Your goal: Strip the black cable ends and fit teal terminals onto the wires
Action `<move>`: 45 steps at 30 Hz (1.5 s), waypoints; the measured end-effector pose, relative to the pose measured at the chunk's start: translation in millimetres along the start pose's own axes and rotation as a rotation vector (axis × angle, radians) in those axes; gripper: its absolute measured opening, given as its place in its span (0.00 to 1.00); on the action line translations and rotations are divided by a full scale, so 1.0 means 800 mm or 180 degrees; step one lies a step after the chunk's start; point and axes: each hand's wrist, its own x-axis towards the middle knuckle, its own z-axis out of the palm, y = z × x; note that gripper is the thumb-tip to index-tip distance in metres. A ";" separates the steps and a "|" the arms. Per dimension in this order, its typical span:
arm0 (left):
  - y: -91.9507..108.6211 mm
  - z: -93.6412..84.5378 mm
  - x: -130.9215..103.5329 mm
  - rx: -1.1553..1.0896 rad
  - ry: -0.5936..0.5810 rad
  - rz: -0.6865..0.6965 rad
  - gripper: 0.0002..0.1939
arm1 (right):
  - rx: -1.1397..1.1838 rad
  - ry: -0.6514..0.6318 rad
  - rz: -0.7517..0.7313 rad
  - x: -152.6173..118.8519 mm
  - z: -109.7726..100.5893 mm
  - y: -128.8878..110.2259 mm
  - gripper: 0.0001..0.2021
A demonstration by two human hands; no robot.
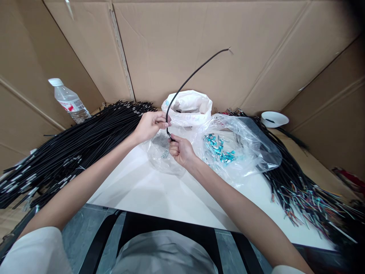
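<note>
A black cable (182, 84) arcs up and to the right from between my hands, its far end showing thin bare wires. My left hand (151, 125) is closed on the cable near its lower end, thumb and fingers pinching it. Just below, my right hand (180, 149) pinches the cable's bottom tip; the small detail at that tip is too fine to make out. Under my hands lies a clear plastic bag (164, 158). To the right, another clear bag (256, 152) holds many small teal and silver pieces (219, 148).
Black cables (94, 133) are heaped on the left, beside a water bottle (71, 102). A white bag (188, 118) stands open behind my hands. At right are a white bowl (273, 118) and cables with stripped coloured wires (302, 194). Cardboard walls (205, 30) enclose the white table (148, 194).
</note>
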 end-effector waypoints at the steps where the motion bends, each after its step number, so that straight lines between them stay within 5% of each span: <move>1: 0.000 0.000 -0.001 -0.0010 0.0008 -0.0005 0.07 | -0.0002 0.0014 -0.0020 0.000 0.001 0.001 0.18; 28: 0.007 -0.006 -0.004 -0.0161 0.0047 -0.0095 0.10 | -0.0181 -0.0128 0.0066 -0.010 -0.008 0.006 0.19; 45: 0.012 0.011 -0.010 -0.0219 0.0630 -0.0224 0.11 | 0.0051 0.0117 -0.0435 -0.015 0.013 0.022 0.18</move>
